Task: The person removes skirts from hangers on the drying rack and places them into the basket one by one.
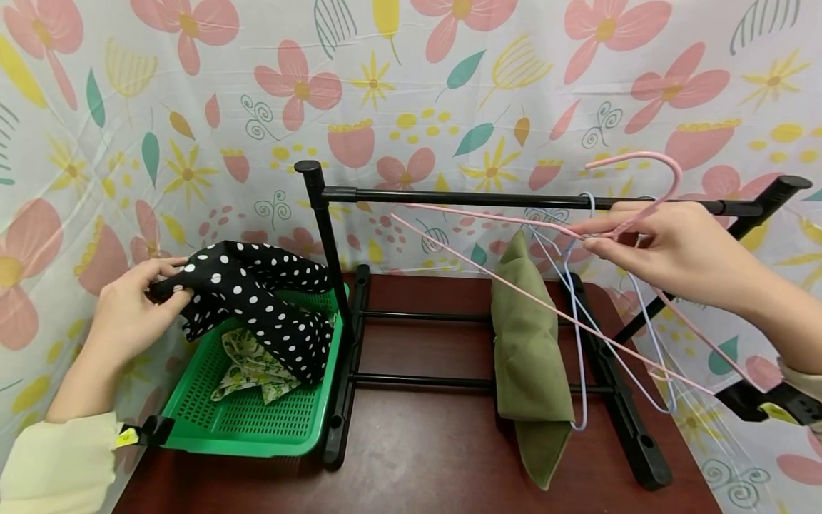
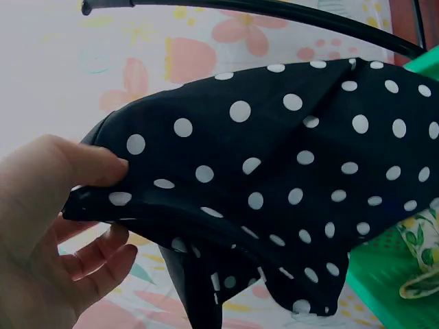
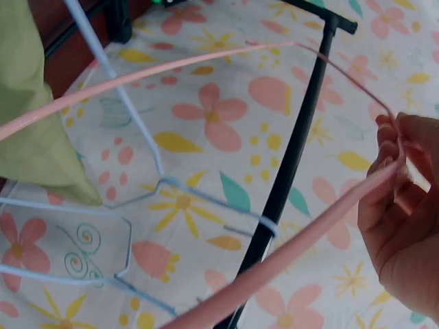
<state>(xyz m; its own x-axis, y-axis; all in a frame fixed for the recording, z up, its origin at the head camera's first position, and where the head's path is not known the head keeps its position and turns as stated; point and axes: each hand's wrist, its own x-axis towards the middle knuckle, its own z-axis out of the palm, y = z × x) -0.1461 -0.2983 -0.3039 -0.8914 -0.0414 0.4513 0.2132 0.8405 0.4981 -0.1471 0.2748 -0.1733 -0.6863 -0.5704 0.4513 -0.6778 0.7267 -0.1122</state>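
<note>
My left hand (image 1: 131,307) pinches the edge of a black cloth with white polka dots (image 1: 227,282) at the left. Part of the cloth is lifted; the rest drapes down into a green basket (image 1: 240,448). In the left wrist view the thumb (image 2: 99,168) lies over the cloth's edge, with fingers beneath. My right hand (image 1: 681,250) holds a pink hanger (image 1: 642,155) at the base of its hook, in front of the rack's top bar. Nothing hangs on the pink hanger, and its long lower bar slants down to the right wrist.
A black rack (image 1: 449,198) stands on a dark red-brown table (image 1: 417,435). Light blue hangers (image 1: 581,371) hang from its bar at the right, beside an olive-green cloth (image 1: 529,335). A green-and-yellow patterned cloth (image 1: 257,371) lies in the basket. A flowered curtain (image 1: 411,86) surrounds the table.
</note>
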